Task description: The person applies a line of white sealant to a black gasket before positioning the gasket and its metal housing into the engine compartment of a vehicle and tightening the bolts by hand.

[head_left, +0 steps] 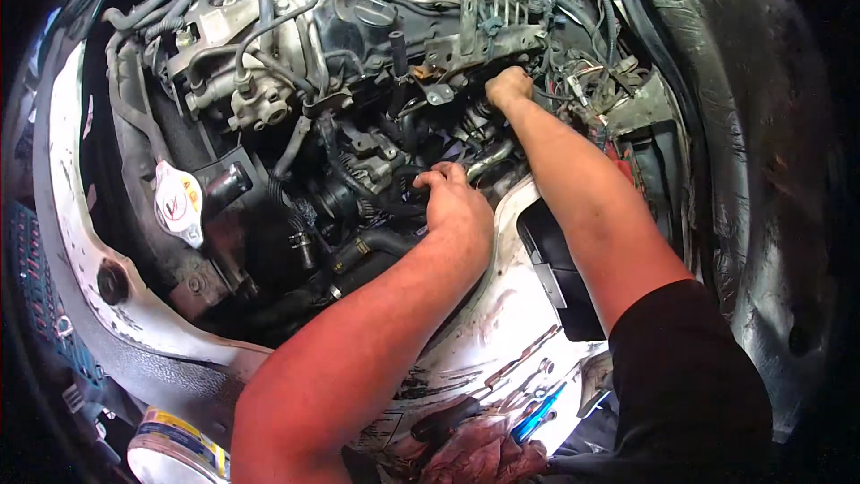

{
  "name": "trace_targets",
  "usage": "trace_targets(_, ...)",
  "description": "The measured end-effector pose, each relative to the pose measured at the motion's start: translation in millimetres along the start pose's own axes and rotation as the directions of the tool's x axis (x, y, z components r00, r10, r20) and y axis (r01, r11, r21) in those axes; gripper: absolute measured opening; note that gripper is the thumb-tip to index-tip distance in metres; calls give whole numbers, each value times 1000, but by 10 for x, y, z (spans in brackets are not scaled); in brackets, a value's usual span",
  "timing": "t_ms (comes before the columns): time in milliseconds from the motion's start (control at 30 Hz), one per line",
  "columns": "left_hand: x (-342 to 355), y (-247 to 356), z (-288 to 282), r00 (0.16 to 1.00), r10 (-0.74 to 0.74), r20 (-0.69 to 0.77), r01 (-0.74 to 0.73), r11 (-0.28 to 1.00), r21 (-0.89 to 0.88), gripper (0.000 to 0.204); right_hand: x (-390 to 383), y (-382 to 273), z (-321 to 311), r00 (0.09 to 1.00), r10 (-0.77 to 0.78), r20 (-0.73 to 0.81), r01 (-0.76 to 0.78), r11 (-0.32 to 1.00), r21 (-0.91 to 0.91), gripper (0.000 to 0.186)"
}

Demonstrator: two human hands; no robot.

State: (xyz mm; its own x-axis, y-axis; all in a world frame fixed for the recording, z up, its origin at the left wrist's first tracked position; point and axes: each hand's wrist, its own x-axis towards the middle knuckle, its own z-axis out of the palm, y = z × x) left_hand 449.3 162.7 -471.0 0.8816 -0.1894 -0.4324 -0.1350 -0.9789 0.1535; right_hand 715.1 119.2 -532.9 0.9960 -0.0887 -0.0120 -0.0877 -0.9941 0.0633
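Note:
My left hand (pixel 455 202) reaches into the lower middle of an open engine bay, fingers bent over dark hoses and parts (pixel 376 197); what lies under the fingertips is hidden. My right hand (pixel 509 90) is farther in, at the upper right, closed below a metal bracket (pixel 466 54) beside some metal fittings; what it holds is hidden. The engine's dark top cover (pixel 358 18), pipes and a metal pump housing (pixel 255 103) sit above. A silver radiator cap (pixel 177 202) is at the left.
The white body edge (pixel 493 296) borders the bay near me, with a red rag (pixel 475 462), a blue tool (pixel 537 412) and loose small items on it. A round tin (pixel 166 453) stands at the lower left. Wiring (pixel 582 81) crowds the right, beside a dark curved panel (pixel 743 125).

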Motion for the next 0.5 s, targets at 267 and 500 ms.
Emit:
trace_targets(267,-19,20,-16,1000,-2,-8,1,998,-66,36,-31,148,15,957,225,183,-289,677,677,6)
trace_targets(500,-22,52,-47,1000,-2,-15,1,1000,-31,38,730,568,423,900,141,412,-389,687,614,21)
